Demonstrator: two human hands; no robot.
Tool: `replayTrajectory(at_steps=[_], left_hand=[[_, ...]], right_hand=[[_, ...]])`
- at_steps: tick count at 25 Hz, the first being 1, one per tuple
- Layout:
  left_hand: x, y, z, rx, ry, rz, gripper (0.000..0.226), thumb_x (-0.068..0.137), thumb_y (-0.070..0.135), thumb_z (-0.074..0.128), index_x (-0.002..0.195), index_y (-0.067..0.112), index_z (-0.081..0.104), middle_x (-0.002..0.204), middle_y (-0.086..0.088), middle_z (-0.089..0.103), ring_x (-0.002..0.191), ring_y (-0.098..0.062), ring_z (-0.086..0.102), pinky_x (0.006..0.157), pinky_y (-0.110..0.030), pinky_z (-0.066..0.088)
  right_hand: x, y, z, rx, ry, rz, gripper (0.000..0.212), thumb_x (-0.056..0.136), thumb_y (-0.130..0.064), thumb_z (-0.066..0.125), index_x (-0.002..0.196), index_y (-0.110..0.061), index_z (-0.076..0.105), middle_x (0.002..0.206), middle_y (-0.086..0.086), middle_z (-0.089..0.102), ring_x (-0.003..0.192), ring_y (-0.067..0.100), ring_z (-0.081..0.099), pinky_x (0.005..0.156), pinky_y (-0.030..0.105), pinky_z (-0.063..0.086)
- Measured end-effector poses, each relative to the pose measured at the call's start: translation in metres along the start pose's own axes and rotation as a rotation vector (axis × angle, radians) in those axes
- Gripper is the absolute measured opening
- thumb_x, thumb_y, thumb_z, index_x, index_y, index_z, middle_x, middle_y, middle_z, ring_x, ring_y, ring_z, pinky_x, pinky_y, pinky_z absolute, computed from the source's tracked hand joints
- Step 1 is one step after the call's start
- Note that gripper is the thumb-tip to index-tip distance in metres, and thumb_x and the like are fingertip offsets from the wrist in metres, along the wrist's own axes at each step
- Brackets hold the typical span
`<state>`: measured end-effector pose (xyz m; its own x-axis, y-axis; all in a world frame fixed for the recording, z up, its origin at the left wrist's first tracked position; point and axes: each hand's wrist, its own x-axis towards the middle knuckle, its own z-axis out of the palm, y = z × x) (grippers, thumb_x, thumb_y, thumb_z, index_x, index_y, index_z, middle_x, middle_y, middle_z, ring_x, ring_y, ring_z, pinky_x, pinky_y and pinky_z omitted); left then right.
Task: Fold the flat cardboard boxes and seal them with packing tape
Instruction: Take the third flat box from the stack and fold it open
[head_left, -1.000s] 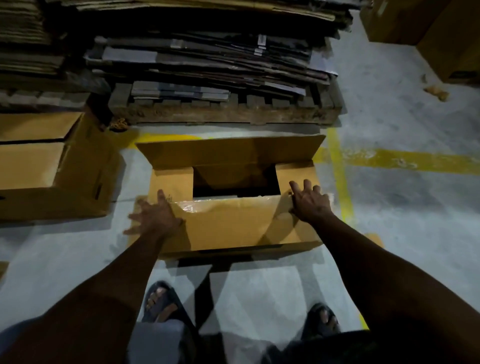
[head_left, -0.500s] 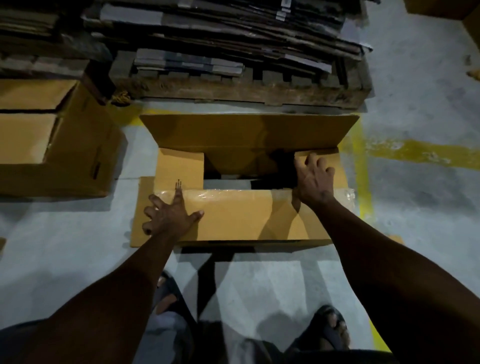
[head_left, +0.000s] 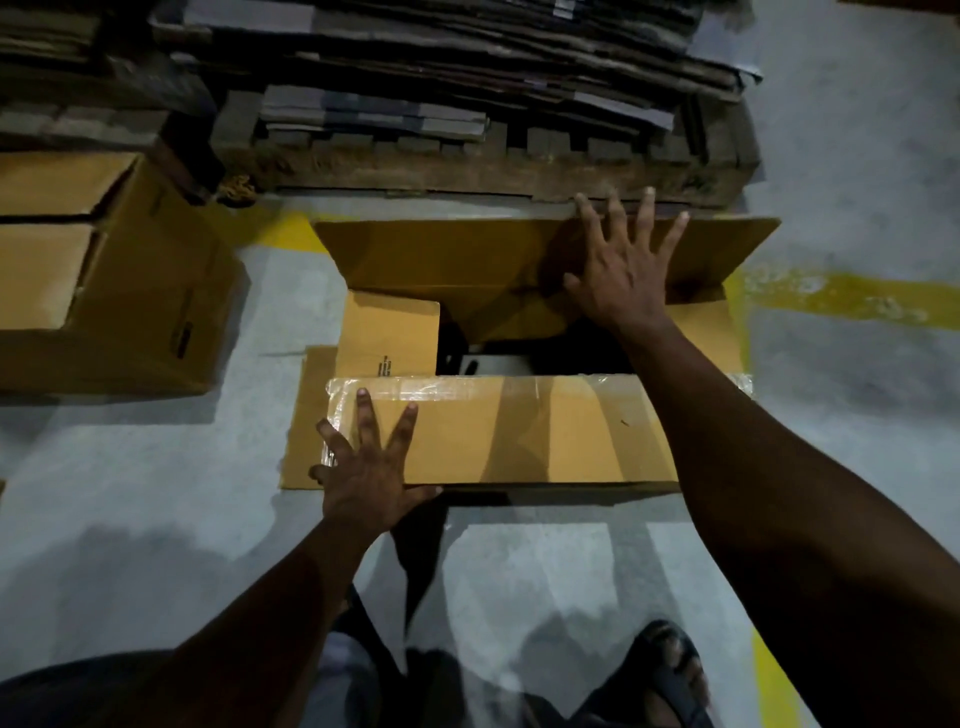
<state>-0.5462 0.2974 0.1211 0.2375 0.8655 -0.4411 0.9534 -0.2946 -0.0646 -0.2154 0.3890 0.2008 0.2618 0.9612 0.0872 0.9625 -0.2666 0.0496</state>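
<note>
A brown cardboard box (head_left: 524, 431) stands on the floor in front of me with its top partly folded. Its near long flap lies flat, with clear tape along the far edge. My left hand (head_left: 371, 467) presses on that flap's left end with spread fingers. The two short side flaps are folded in, and a dark gap shows between them. The far long flap (head_left: 441, 254) still stands open toward the pallet. My right hand (head_left: 621, 270) reaches over the gap with fingers spread wide on or just above that far flap.
A wooden pallet (head_left: 467, 171) stacked with flat cardboard sheets sits right behind the box. Another assembled box (head_left: 119, 291) stands at the left. Yellow floor lines (head_left: 841, 296) run to the right. My sandalled foot (head_left: 670, 675) is below the box.
My right hand left the right side flap and moved forward to the far long flap. My left hand stayed pressing the near flap. The camera leaned closer over the box.
</note>
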Motion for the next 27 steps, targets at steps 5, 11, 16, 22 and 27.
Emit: replayTrajectory(at_steps=[5,11,16,22,27], left_hand=[[0.001,-0.001,0.001,-0.044,0.047,-0.025,0.111,0.063,0.092,0.037,0.141,0.047,-0.027,0.155,-0.012,-0.030,0.133,-0.061,0.005,0.091,-0.070,0.037],[0.004,0.032,-0.004,-0.157,0.000,-0.072,0.111,0.065,0.089,0.045,0.141,0.048,-0.025,0.155,-0.011,-0.031,0.134,-0.062,-0.001,0.094,-0.073,0.031],[0.007,0.068,-0.012,-0.211,-0.014,-0.064,0.110,0.070,0.082,0.053,0.143,0.047,-0.021,0.154,-0.013,-0.031,0.133,-0.063,-0.003,0.093,-0.073,0.031],[0.006,0.094,-0.010,-0.113,0.035,-0.060,0.109,0.076,0.077,0.052,0.149,0.033,-0.017,0.155,-0.020,-0.025,0.135,-0.063,-0.010,0.094,-0.083,0.015],[-0.006,0.168,-0.031,-0.009,0.158,0.324,0.089,0.089,0.058,0.046,0.153,0.025,-0.005,0.159,-0.018,-0.010,0.143,-0.049,-0.004,0.106,-0.072,0.010]], right_hand=[[-0.042,-0.009,0.018,0.113,0.092,-0.082,0.028,0.092,-0.033,0.055,0.115,-0.019,0.059,0.118,0.009,0.061,0.116,0.032,0.052,0.101,0.048,0.032],[-0.073,0.006,0.056,0.103,-0.324,-0.188,0.058,0.099,-0.051,0.038,0.151,-0.026,0.028,0.162,0.002,0.021,0.146,0.034,0.021,0.109,0.059,0.023],[-0.085,0.023,0.069,0.108,-0.470,-0.086,0.067,0.102,-0.056,0.022,0.156,-0.031,-0.006,0.164,0.004,-0.015,0.149,0.040,-0.009,0.113,0.068,0.009],[-0.093,0.051,0.067,0.110,-0.513,-0.135,0.068,0.100,-0.059,0.023,0.157,-0.030,-0.003,0.165,0.003,-0.012,0.150,0.037,-0.007,0.113,0.067,0.011],[-0.109,0.091,0.054,0.186,-0.385,-0.079,0.061,0.103,-0.047,0.030,0.156,-0.025,0.012,0.165,0.005,0.003,0.151,0.031,0.007,0.115,0.061,0.017]])
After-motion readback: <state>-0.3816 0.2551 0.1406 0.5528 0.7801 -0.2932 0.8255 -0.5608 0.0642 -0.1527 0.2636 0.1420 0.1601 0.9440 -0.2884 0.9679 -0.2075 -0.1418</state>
